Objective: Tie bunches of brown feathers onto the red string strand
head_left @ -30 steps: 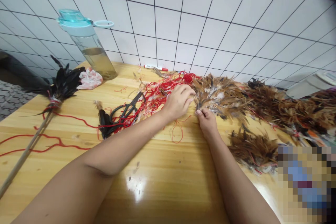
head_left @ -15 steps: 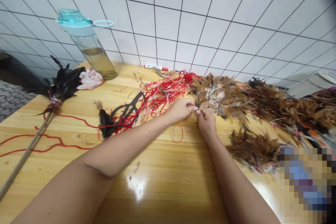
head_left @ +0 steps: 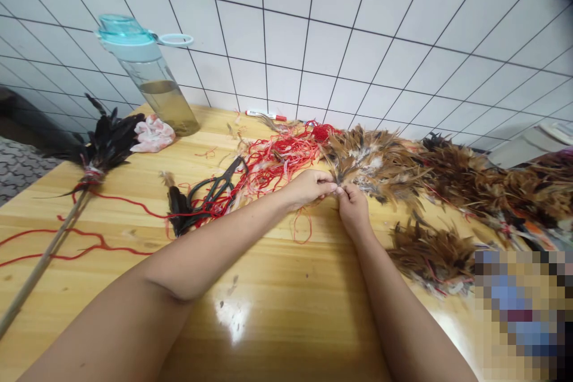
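Both hands meet to the right of the scissors (head_left: 215, 190). The left hand (head_left: 308, 188) and the right hand (head_left: 353, 209) are each closed in a fingertip pinch on the quill end of the brown feather bundle (head_left: 376, 164). This bundle lies on the bench (head_left: 277, 322) and fans away from the fingers, further right of the scissors.

Judged from how things lie, the work looks partly done. Far left of the scissors lies a black feather duster (head_left: 107, 143), already bound with red string onto its stick (head_left: 45, 256). A small black tuft (head_left: 179, 209) touches the scissors' handles. Well right of the scissors, beyond the held bundle, a long row of darker feathers (head_left: 492, 182) and a separate brown tuft (head_left: 432, 253) lie unhandled. A red string tangle (head_left: 277, 161) sits just right of the scissors and partly over them, with a loose string loop (head_left: 302, 230) below the left hand.

Whether any string runs between the pinching fingers cannot be told, as the fingertips hide the quill ends. The scissors' blades are buried in string. A pixelated patch covers the corner far right of the scissors, and the feather row runs out of view there. Behind the scissors stand a water bottle (head_left: 152, 83), a pink cloth (head_left: 152, 134) and a marker pen (head_left: 266, 114).
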Demonstrator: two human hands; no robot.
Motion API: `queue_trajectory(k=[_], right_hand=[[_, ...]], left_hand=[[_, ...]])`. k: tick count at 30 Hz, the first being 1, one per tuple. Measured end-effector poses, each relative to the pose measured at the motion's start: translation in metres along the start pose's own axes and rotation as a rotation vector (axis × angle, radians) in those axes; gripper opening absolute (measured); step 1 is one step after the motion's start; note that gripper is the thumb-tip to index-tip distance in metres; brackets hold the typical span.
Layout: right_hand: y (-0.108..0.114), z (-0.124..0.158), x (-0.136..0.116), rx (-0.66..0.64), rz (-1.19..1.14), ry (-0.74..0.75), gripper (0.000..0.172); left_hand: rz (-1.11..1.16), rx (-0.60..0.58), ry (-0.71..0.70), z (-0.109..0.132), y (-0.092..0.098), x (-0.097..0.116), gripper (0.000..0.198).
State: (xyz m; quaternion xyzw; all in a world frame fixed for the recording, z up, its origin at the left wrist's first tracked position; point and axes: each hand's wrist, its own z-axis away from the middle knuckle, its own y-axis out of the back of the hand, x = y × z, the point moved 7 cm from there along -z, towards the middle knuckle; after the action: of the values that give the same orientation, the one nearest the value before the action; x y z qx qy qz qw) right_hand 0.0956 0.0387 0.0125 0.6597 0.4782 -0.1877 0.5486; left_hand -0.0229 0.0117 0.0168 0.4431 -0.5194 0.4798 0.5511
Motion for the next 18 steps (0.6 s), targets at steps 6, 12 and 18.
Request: queue_trajectory(k=[6, 12, 18], right_hand=[[-0.002, -0.001, -0.001, -0.008, 0.070, 0.022, 0.025], [-0.006, 0.002, -0.004, -0.014, 0.124, 0.055, 0.019], [-0.007, 0.006, -0.009, -0.010, 0.148, 0.062, 0.019]], left_hand=[[0.097, 0.067, 0.005, -0.003, 0.000, -0.005, 0.023], [-0.057, 0.178, -0.035, -0.002, 0.005, -0.002, 0.022], [-0.178, 0.276, -0.056, -0.002, 0.011, -0.004, 0.025]])
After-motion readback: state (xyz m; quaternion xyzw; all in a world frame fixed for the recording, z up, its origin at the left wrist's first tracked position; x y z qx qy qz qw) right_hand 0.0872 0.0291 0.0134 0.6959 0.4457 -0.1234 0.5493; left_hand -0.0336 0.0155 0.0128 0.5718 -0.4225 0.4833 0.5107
